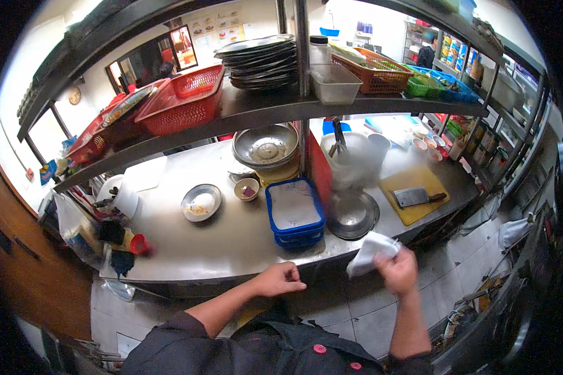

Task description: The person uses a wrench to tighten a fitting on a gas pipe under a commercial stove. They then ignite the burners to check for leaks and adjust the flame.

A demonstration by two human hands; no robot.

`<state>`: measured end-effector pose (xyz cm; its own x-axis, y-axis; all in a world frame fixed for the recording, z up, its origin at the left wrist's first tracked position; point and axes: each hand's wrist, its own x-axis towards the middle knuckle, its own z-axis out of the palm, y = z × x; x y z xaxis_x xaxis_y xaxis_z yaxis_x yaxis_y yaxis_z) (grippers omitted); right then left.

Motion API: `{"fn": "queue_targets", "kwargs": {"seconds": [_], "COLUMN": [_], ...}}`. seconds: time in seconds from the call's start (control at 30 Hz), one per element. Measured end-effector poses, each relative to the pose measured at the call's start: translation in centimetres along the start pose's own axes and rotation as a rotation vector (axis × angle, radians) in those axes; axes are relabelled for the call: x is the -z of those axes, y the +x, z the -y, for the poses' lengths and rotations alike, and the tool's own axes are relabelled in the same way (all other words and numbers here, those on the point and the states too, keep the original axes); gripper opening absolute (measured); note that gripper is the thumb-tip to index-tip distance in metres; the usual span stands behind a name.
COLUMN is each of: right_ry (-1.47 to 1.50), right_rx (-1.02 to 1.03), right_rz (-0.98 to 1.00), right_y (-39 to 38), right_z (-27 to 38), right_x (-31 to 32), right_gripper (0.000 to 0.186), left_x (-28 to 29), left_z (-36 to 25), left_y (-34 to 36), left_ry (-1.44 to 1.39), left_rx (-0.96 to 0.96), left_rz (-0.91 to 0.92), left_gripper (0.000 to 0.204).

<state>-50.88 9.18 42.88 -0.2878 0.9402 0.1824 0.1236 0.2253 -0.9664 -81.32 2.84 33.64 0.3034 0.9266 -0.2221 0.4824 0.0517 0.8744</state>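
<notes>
In my right hand (398, 270) is a thin white cloth or paper sheet (369, 253), pinched at one corner and blurred by motion; it hangs in front of the counter's edge, just below a round steel pan (353, 214). My left hand (280, 279) hovers over the front edge of the steel counter (169, 250), its fingers curled in and nothing visible in them. Closest to it stand stacked blue-rimmed containers (296, 209) with a whitish lid. Farther left lies a steel plate (201, 202) with food scraps, and a small bowl (247, 189) with something purple.
On a yellow cutting board (414, 194) rests a cleaver (418, 197). Behind the containers sits a steel colander (266, 147). A shelf (256, 115) above carries stacked plates (256, 64) and red baskets (181, 103). A red cup (139, 244) stands at the left end.
</notes>
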Motion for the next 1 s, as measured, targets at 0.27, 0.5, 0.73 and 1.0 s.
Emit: {"fn": "queue_targets", "kwargs": {"seconds": [0.27, 0.5, 0.73, 1.0], "right_ry": [-0.083, -1.017, -0.071, 0.008], "right_rx": [0.514, 0.164, 0.333, 0.338], "right_rz": [-0.313, -0.21, -0.072, 0.517], "right_y": [20.7, 38.4, 33.4, 18.8], "right_z": [20.4, 22.2, 21.8, 12.2], "right_x": [0.1, -4.5, -7.9, -12.5], "right_gripper": [0.021, 0.032, 0.04, 0.032], "left_x": [3.3, 9.1, 17.8, 20.7], "left_z": [2.2, 2.0, 4.3, -0.3], "left_y": [0.5, 1.0, -3.4, -7.5], "left_ry": [-0.235, -0.334, -0.581, -1.43], "left_rx": [-0.022, -0.123, -0.07, -0.914], "left_rz": [-0.023, -0.154, -0.638, -0.858], "left_gripper": [0.027, 0.027, 0.021, 0.039]}}
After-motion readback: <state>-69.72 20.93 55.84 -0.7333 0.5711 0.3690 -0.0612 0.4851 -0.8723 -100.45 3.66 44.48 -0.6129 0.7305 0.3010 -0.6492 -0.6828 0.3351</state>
